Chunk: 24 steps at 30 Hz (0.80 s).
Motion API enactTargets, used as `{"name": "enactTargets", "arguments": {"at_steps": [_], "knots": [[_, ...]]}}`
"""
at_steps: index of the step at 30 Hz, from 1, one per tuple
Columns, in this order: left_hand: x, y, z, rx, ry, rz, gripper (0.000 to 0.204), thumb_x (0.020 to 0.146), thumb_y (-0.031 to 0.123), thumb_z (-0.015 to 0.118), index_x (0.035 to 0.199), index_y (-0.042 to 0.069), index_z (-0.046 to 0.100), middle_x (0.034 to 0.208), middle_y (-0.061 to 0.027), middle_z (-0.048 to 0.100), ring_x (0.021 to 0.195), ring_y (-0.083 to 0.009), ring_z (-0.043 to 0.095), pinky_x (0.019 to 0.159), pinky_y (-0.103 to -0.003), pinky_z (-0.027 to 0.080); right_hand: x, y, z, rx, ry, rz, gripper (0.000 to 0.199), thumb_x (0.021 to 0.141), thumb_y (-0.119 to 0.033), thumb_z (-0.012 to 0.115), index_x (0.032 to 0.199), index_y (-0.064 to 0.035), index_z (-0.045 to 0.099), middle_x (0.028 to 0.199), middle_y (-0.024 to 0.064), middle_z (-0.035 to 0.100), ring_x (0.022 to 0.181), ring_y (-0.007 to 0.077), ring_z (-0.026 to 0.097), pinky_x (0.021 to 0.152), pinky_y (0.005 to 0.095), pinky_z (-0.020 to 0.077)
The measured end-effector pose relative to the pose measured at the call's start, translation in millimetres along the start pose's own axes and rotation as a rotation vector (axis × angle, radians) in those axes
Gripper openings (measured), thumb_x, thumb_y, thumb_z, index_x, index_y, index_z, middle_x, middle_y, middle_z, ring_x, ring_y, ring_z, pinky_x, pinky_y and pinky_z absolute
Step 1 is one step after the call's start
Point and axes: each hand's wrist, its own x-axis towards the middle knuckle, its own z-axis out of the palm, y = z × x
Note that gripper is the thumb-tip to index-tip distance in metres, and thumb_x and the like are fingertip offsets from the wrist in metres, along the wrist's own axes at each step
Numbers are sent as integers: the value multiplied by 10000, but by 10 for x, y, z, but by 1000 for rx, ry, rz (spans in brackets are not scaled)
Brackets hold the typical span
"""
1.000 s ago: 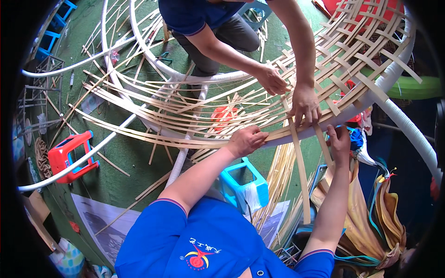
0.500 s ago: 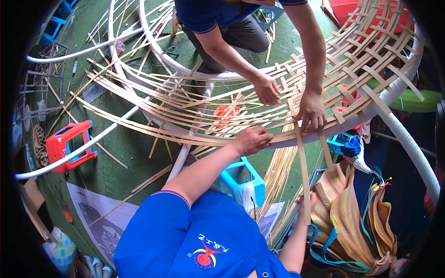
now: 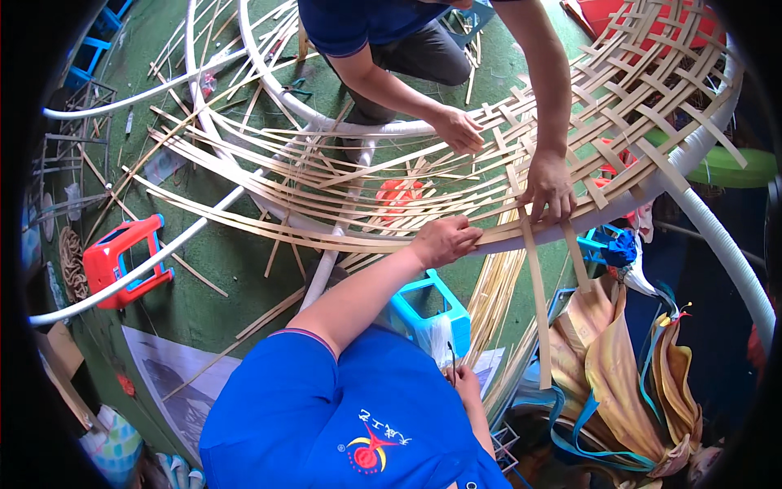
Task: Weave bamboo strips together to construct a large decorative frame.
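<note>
My left hand (image 3: 446,242) is closed on the edge of a large woven frame, pinching the outer bamboo strips (image 3: 371,242) against the white-wrapped rim (image 3: 521,243). My right hand (image 3: 467,386) is low beside a light-blue plastic stool (image 3: 432,306), its fingers at a thin dark thing (image 3: 452,359) whose kind I cannot make out. A white translucent bundle (image 3: 441,336) hangs at that stool. Across the frame, a co-worker's hand (image 3: 551,189) presses on the weave, where two loose strip ends (image 3: 535,306) hang down. The co-worker's other hand (image 3: 459,129) hovers over the strips.
White-wrapped hoops (image 3: 216,126) curve across the left. A red stool (image 3: 122,259) stands at left on the green floor (image 3: 204,314). Long bamboo strips (image 3: 493,297) lie beneath the frame. Brown leaf-like pieces with blue ribbons (image 3: 607,359) sit at lower right.
My right hand has moved left, from beside the hanging strip to the blue stool and the thin dark thing. My left hand stays on the rim. The co-worker's free hand has risen slightly.
</note>
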Motion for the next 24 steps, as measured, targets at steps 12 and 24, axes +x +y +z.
{"name": "enactTargets", "arguments": {"at_steps": [12,24], "knots": [[0,29,-23,7,-32,47,235,911,317,721,1099,178,696,923,-60,642,767,-270,685,632,-390,573,62,64,251,-57,79,-84,355,939,-349,717,906,2,667,828,149,740,753,242,722,690,384,547],[-29,38,-10,87,-43,34,225,953,296,666,1159,209,690,920,-72,653,795,-286,692,639,-408,580,86,445,508,33,163,-147,395,914,-377,747,840,-3,644,772,170,721,719,261,713,645,406,528]]}}
